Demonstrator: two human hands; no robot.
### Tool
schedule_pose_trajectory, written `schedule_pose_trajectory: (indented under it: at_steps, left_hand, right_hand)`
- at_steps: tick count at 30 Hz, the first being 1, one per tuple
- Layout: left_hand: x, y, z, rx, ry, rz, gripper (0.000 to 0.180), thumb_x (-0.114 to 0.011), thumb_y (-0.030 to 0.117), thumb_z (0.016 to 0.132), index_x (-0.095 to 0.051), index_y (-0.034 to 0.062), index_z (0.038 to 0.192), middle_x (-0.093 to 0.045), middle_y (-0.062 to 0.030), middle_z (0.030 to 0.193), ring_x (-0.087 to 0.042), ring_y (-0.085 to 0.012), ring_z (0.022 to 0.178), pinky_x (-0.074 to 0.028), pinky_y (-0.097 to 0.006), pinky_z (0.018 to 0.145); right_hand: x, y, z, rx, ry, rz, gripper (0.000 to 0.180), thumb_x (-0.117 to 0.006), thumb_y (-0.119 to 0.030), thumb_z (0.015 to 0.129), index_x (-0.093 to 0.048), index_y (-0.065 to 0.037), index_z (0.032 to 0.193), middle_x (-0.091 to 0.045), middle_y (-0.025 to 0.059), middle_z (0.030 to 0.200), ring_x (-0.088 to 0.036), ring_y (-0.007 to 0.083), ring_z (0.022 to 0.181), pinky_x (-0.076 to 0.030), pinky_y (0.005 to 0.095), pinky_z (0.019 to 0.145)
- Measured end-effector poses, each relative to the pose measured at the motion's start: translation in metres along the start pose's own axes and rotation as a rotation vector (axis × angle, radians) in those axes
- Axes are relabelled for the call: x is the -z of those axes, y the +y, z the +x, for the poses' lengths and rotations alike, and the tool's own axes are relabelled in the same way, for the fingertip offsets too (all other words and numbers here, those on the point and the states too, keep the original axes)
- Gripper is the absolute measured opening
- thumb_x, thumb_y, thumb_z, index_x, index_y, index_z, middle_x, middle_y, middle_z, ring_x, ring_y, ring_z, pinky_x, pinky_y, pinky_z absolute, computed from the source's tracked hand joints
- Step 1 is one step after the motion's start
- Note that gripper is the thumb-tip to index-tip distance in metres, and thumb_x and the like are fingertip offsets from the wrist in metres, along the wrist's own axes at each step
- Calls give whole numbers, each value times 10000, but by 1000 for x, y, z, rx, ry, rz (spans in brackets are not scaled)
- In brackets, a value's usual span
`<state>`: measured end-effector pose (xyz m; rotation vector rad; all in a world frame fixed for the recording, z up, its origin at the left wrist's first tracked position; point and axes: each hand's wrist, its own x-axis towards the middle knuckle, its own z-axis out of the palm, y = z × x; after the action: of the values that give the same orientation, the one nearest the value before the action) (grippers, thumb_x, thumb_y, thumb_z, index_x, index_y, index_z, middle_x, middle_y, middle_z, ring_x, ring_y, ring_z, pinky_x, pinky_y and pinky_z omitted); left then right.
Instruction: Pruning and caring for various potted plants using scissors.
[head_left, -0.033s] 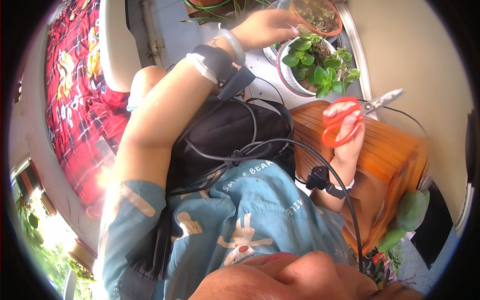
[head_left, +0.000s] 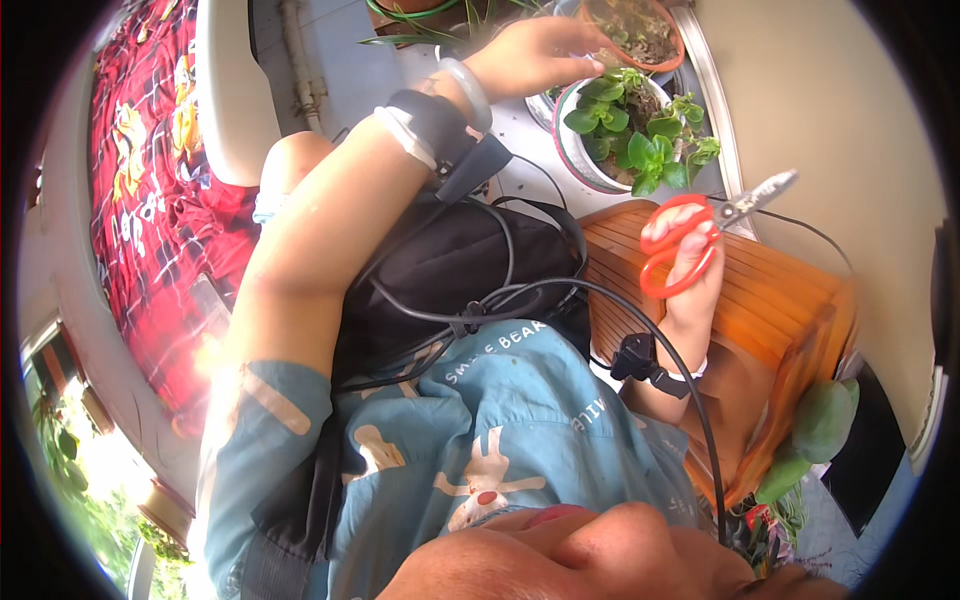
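Note:
In my right hand (head_left: pixel 690 250) is a pair of scissors (head_left: pixel 745 207) with red handles, my fingers through the loops. Their worn metal blades point up and to the right and look closed. My left hand (head_left: pixel 540 55) reaches over the plants at the top, thumb and fingers stretched apart, with nothing visible in it. Just below its fingertips grows a leafy green plant (head_left: pixel 645 150) in a white pot (head_left: pixel 575 160). Beyond the fingers stands a terracotta pot (head_left: pixel 672 40) holding dry-looking soil and growth. Some left fingertips are blurred against that pot.
A slatted wooden stool (head_left: pixel 770 290) stands under my right arm. Black cables (head_left: pixel 600 288) loop across my lap and a black bag (head_left: pixel 450 260). Past the plants, at the right, is a beige wall (head_left: pixel 840 120). A red patterned cloth (head_left: pixel 150 220) lies at the left.
My right hand and the scissors have shifted slightly to the left. The left hand stays over the pots, its fingers moved only a little.

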<state>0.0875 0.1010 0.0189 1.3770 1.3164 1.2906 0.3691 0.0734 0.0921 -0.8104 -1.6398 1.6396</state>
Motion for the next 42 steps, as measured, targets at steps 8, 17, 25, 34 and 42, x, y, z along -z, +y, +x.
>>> schedule_pose_trajectory:
  at_steps: [8,17,25,34,42]
  left_hand:
    - [-20,41,21,-420,15,193,264,-683,194,782,-648,62,1007,-629,-109,992,-602,-234,875,-475,-334,789]
    - [-23,56,19,-167,-78,44,172,-645,165,837,-674,78,982,-674,-88,879,-628,-162,774,-493,-289,721]
    - [-22,51,12,-147,-45,4,170,-629,119,857,-659,35,1002,-678,-69,930,-615,-132,837,-499,-269,755]
    - [-23,48,15,-164,-60,-115,184,-627,108,854,-651,30,1019,-677,-74,940,-617,-136,845,-491,-260,770]
    - [-18,58,13,-281,4,119,144,-665,83,809,-669,24,941,-664,-82,837,-611,-139,730,-493,-276,643]
  right_hand:
    - [-21,-21,-3,-270,-131,127,535,-389,-537,919,-477,-11,886,-504,69,733,-491,148,655,-404,267,620]
    - [-11,0,14,-688,-342,983,750,-235,-715,852,-494,-11,868,-489,60,586,-501,169,491,-466,295,509]
    - [-25,19,31,-703,-352,1234,735,-235,-703,862,-491,-14,878,-465,55,585,-469,167,479,-398,272,463]
    - [-21,8,24,-667,-330,1059,745,-255,-735,834,-475,-24,859,-471,45,588,-475,176,495,-428,282,500]
    - [-12,6,22,-778,-292,1089,743,-252,-729,839,-482,-22,842,-475,52,573,-475,178,481,-425,285,501]
